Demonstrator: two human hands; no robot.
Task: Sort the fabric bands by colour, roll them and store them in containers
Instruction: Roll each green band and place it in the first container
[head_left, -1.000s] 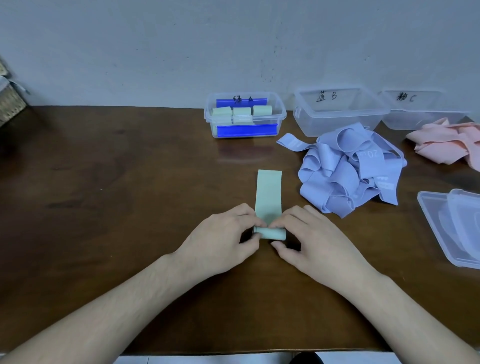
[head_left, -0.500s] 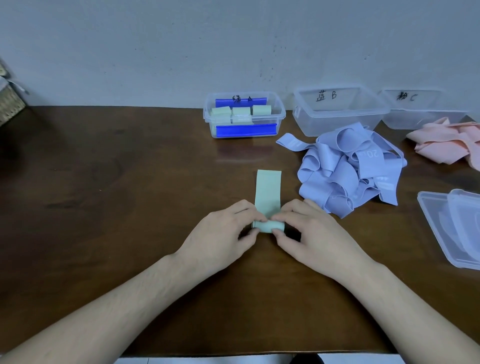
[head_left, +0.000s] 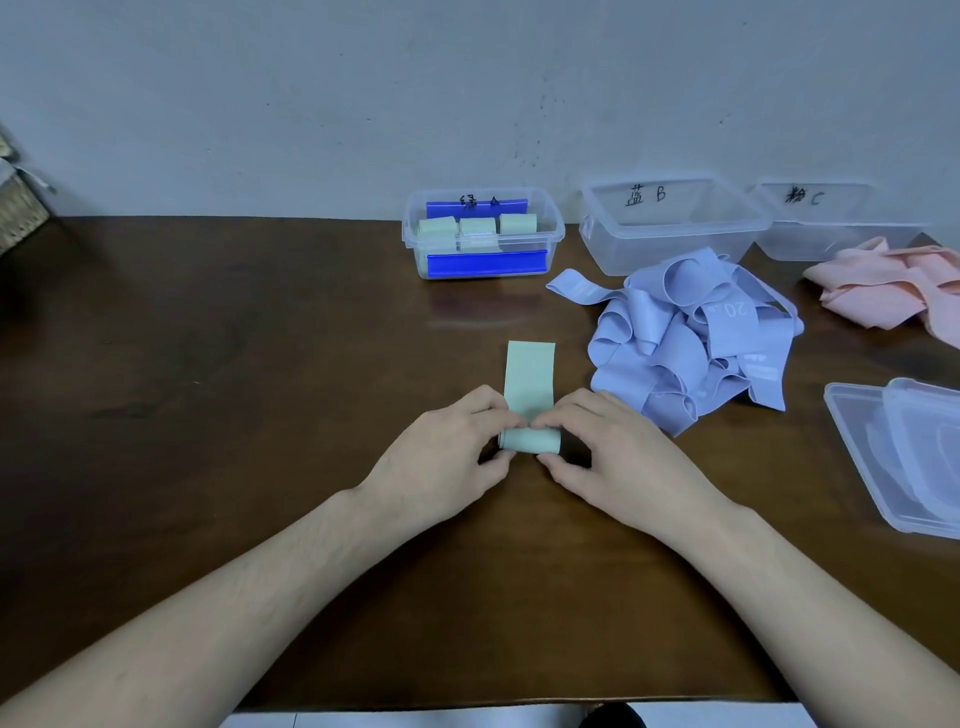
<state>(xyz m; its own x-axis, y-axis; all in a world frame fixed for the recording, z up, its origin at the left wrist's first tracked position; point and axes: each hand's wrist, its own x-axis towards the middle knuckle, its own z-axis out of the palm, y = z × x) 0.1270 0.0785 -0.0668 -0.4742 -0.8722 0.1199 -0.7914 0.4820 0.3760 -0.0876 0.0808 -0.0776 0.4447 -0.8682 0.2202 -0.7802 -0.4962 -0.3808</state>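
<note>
Near the bench's front middle, the left hand (head_left: 441, 457) and right hand (head_left: 613, 457) pinch the green band (head_left: 529, 387) at either end of its roll, which has crept forward since a second ago — less flat tail remains, so rolling nears completion.

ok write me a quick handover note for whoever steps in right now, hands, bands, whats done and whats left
Left hand and right hand: both pinch the green band, part rolled, its flat end lying on the table.
Done: green rolls sit in container A.
Left: finish this roll and store it in A; the blue band pile goes in container B, the pink bands in container C; both look empty.
</note>
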